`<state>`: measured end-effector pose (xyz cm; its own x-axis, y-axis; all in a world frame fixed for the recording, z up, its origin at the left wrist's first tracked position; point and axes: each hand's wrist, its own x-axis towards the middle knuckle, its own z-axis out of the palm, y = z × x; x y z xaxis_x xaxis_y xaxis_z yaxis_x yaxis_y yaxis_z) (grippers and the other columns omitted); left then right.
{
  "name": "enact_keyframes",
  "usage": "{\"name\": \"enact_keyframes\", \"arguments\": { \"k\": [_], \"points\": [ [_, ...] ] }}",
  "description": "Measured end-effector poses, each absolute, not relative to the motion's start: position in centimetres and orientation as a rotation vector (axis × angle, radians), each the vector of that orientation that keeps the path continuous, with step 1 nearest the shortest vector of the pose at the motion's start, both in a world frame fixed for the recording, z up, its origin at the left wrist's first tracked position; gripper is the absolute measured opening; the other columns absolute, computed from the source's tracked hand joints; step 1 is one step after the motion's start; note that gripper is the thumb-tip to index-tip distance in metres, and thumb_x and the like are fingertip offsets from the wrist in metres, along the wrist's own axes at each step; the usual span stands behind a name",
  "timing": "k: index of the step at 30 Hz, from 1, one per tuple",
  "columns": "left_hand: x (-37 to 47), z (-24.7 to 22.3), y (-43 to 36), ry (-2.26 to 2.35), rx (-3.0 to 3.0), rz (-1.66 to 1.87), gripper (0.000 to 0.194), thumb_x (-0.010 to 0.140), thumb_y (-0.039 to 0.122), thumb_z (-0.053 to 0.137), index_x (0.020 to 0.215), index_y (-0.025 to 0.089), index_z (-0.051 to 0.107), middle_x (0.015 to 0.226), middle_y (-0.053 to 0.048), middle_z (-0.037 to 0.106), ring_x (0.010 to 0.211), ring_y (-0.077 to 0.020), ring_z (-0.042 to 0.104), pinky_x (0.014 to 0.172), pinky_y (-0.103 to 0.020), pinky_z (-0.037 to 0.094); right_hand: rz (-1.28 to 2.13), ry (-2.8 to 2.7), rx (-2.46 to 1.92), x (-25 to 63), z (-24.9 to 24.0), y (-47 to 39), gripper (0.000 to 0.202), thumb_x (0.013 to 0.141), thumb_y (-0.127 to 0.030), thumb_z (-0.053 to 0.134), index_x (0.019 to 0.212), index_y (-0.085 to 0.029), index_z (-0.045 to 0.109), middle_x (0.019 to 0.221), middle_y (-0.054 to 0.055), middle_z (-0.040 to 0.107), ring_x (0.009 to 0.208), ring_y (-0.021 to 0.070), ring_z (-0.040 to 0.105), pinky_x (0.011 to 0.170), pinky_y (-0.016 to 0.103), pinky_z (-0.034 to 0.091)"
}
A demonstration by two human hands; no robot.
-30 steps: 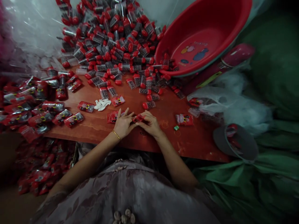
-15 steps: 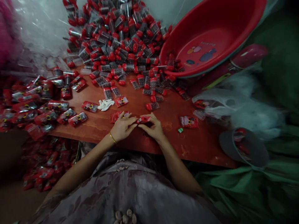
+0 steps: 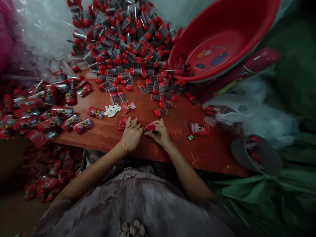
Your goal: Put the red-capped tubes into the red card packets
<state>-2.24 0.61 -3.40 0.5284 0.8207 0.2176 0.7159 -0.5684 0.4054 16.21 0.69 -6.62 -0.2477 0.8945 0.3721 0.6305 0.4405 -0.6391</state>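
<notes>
My right hand (image 3: 161, 134) pinches a small red printed packet (image 3: 151, 126) between thumb and fingers, just above the table. To its left, my left hand (image 3: 132, 134) has its fingers apart, the fingertips at a flat stack of red packets (image 3: 121, 124). Whether those fingers grip a packet cannot be made out. Beyond the stack lie another red packet (image 3: 128, 107) and a small heap of white strips (image 3: 112, 110). A clear tube with a red cap and dark beads (image 3: 161, 112) rests behind my right hand.
A large pile of red-capped tubes (image 3: 118, 49) covers the back. Wrapped tubes (image 3: 49, 123) are heaped at left, more below the table edge. A red basin (image 3: 222, 42) leans at back right. A grey container (image 3: 261, 154) and plastic bags (image 3: 269, 115) sit at right.
My left hand has let go of the packet held by both hands and moved to the flat stack. The right hand keeps its packet in nearly the same place.
</notes>
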Motion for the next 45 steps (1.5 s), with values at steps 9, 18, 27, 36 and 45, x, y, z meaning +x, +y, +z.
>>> {"name": "enact_keyframes", "arguments": {
  "k": [9, 18, 27, 36, 45],
  "points": [
    [-1.8, -2.6, 1.3, 1.164, 2.390, 0.558, 0.031, 0.086, 0.036, 0.052, 0.109, 0.017, 0.062, 0.110, -0.007, 0.069, 0.118, -0.0273, 0.054, 0.109, -0.051, 0.027, 0.479, -2.031, -1.226, 17.0, -5.3, 0.0, 0.032, 0.080, -0.048, 0.060, 0.103, -0.026, 0.065, 0.099, 0.006, 0.069, 0.093, 0.0212, 0.060, 0.104, 0.052, 0.029],
    [-1.1, -3.6, 1.7, 1.118, 2.495, 0.471, 0.025, 0.089, 0.032, 0.048, 0.100, 0.017, 0.065, 0.101, -0.007, 0.072, 0.110, -0.0242, 0.059, 0.105, -0.048, 0.032, 0.465, -2.068, -1.295, 17.2, -5.9, -0.2, 0.027, 0.085, -0.047, 0.053, 0.093, -0.027, 0.069, 0.087, 0.003, 0.070, 0.089, 0.0198, 0.059, 0.106, 0.059, 0.020],
    [-0.9, -3.5, 1.5, 1.264, 2.466, 0.371, 0.031, 0.089, 0.035, 0.047, 0.100, 0.015, 0.067, 0.113, -0.008, 0.067, 0.123, -0.0275, 0.047, 0.112, -0.053, 0.017, 0.292, -2.095, -1.365, 16.8, -6.5, -0.4, 0.028, 0.086, -0.046, 0.052, 0.082, -0.025, 0.069, 0.090, 0.004, 0.065, 0.090, 0.0210, 0.055, 0.101, 0.055, 0.028],
    [-4.4, -2.6, 0.0, 1.255, 1.904, 0.899, 0.029, 0.082, 0.039, 0.056, 0.097, 0.017, 0.068, 0.093, -0.006, 0.072, 0.090, -0.0201, 0.064, 0.086, -0.035, 0.047, 0.244, -2.004, -1.201, 17.0, -7.3, -0.9, 0.032, 0.081, -0.042, 0.061, 0.108, -0.026, 0.062, 0.101, 0.005, 0.065, 0.092, 0.0220, 0.061, 0.096, 0.053, 0.041],
    [-19.1, -1.3, -1.9, 2.417, 1.855, 0.877, 0.034, 0.077, 0.044, 0.055, 0.059, 0.015, 0.060, 0.051, -0.002, 0.054, 0.054, -0.0157, 0.053, 0.055, -0.027, 0.033, 0.270, -2.332, -0.981, 5.1, -0.6, 1.8, 0.039, 0.087, -0.040, 0.051, 0.119, -0.018, 0.057, 0.118, 0.013, 0.061, 0.111, 0.0245, 0.055, 0.097, 0.042, 0.044]
  ]
}}
